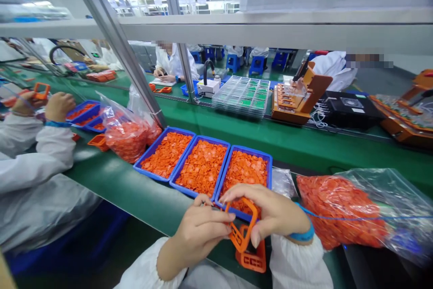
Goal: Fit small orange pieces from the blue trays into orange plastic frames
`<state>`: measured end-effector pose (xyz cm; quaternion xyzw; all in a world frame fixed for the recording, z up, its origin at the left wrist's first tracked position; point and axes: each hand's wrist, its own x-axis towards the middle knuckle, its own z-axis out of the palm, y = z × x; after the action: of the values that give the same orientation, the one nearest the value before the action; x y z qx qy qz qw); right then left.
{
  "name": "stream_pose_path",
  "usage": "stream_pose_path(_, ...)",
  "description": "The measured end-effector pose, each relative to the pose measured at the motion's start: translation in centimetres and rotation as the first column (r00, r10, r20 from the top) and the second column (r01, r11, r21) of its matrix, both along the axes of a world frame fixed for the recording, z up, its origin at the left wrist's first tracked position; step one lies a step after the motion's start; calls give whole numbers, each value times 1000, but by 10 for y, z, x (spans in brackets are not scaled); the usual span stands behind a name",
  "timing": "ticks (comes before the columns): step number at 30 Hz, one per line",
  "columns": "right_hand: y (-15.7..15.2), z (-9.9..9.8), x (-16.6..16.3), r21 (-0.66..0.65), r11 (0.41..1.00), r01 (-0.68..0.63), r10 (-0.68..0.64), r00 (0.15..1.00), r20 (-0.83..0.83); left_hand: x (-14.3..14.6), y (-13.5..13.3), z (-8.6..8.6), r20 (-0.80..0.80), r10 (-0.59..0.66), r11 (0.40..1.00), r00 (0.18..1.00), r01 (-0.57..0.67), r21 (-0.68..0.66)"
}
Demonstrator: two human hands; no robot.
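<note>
Over the near edge of the green bench, an orange plastic frame with slots in one end is held tilted. My left hand pinches its left side, fingers closed. My right hand arches over its top and right side, fingers curled round it; whether a small part sits under those fingertips is hidden. Below lies a second orange frame on the bench. Just beyond my hands stands a blue tray of small flat orange pieces, partly covered by my right hand.
Two more blue trays of orange pieces adjoin on the left, beside a clear bag of pieces. Another full bag lies right. A co-worker's sleeves are at left. A metal post and shelf beam cross ahead.
</note>
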<state>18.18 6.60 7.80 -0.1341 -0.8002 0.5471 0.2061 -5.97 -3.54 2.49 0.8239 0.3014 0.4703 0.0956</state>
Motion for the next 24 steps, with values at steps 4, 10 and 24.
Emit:
stream_pose_path(4, 0, -5, 2, -15, 998, 62, -62, 998, -15, -47, 27, -22, -166, 180, 984, 970, -176, 37)
stream_pose_path(10, 3, -9, 12, -20, 986, 167, -167, 985, 37, -161, 108, -42, -377, 667, 616, 642, -760, -204)
stream_pose_path(24, 5, -9, 9, 4, 983, 181, -181, 983, 34, -188, 138, -57, -622, 516, 441, 590, -805, -398)
